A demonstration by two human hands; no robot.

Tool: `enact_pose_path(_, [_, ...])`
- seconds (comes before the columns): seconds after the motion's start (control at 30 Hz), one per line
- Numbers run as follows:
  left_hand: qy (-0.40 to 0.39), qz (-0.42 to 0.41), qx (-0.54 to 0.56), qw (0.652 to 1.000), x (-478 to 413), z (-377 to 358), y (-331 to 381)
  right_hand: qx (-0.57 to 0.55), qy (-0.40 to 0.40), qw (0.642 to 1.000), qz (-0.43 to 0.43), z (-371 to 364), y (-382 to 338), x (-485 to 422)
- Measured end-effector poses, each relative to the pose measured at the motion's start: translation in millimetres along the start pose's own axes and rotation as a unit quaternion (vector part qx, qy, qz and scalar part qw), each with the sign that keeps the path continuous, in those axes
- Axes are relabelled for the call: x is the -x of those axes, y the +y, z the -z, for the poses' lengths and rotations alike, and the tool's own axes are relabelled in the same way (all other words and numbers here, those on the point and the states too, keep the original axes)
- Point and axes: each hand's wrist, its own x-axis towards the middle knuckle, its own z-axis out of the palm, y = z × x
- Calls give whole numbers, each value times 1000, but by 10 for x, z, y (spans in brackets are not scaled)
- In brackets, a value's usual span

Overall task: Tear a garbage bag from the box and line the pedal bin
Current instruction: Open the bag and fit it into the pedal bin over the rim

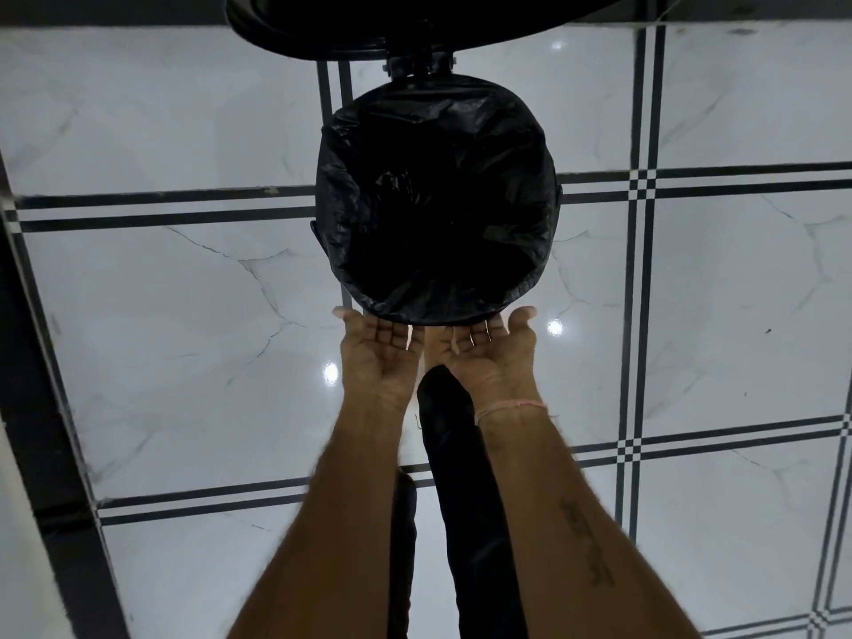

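White marble-look floor tiles, crossed by paired black stripes, spread out under everything, with small ceiling-light glints on the gloss. On that floor stands the pedal bin, seen almost straight down, its black lid tipped up and back at the far side. The black garbage bag sits inside the bin, its mouth folded out over the round rim all the way round, the plastic crinkled and slack along the inner wall.

At the near edge of the bin the person reaches in with both arms. The left hand and the right hand lie side by side, palms up, thumbs spread outward, fingers bent with their tips hidden under the bag's overhang. Whether those fingers grip the plastic I cannot tell. A pink thread bracelet circles the right wrist, and a tattoo runs along that forearm. Dark trouser legs show between the arms.
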Motion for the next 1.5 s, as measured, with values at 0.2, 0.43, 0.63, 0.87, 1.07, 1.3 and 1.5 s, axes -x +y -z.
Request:
enact_pose_path(0.2, [-39, -27, -58, 997, -165, -129, 336, 51, -2, 998, 38, -265, -296, 113])
enact_pose_path(0.43, [-24, 1, -162, 986, -251, -199, 730, 236, 10, 971, 48, -542, -839, 97])
enact_pose_path(0.63, [-48, 2, -240, 969, -262, -325, 928, 299, 29, 953, 45, -635, -1052, 84])
enact_pose_path(0.87, [-8, 58, -237, 970, -287, -418, 1063, 371, 47, 926, 48, -753, -1147, -33])
enact_pose_path(1.07, [20, -15, -274, 961, -163, -436, 1026, 365, 8, 923, 125, -779, -1176, 11])
enact_pose_path(1.3, [70, -52, -389, 917, 291, -700, 1055, 544, -25, 809, 222, -901, -1174, 674])
enact_pose_path(1.5, [41, -156, -383, 910, 1011, -1393, 1455, 468, -94, 801, 362, -1373, -1349, 1510])
